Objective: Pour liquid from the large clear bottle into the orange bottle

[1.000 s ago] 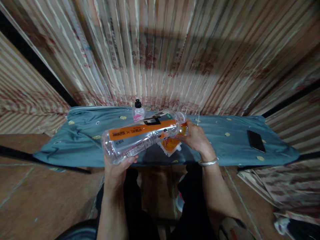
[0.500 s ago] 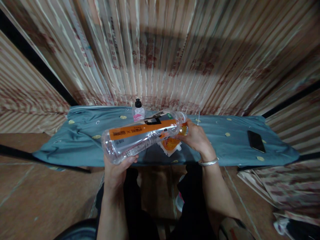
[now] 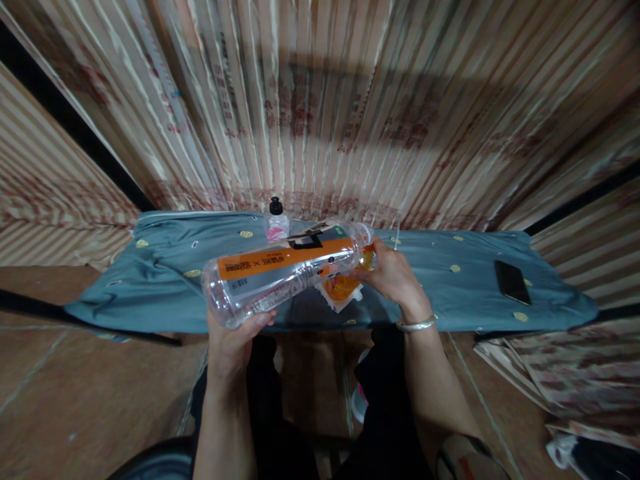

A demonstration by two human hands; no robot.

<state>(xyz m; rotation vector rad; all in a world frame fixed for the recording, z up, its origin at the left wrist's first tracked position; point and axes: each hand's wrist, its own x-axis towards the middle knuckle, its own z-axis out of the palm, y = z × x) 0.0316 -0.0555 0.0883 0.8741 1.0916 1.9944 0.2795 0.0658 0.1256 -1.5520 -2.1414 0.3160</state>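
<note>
A large clear plastic bottle (image 3: 280, 270) with an orange and grey label is tilted, its mouth pointing right and slightly higher than its base. My left hand (image 3: 235, 343) cups the bottle from below near the base. At the bottle's mouth, my right hand (image 3: 395, 273) is closed around a small clear container (image 3: 369, 257) with amber liquid; its full shape is hidden by the fingers and the bottle. Partly covered by the bottle, an amber and white packet (image 3: 345, 293) lies on the cloth. A small bottle (image 3: 277, 223) with a black cap and pink label stands just behind.
A blue-green cloth (image 3: 165, 273) with yellow motifs covers the narrow table. A black phone (image 3: 513, 282) lies at its right end. Striped curtains (image 3: 325, 120) hang behind and at both sides, with dark frame poles (image 3: 90, 127). Another bottle (image 3: 359, 403) shows below, beside my legs.
Almost nothing differs. The large bottle's base has shifted very slightly left, and both hands keep the same hold.
</note>
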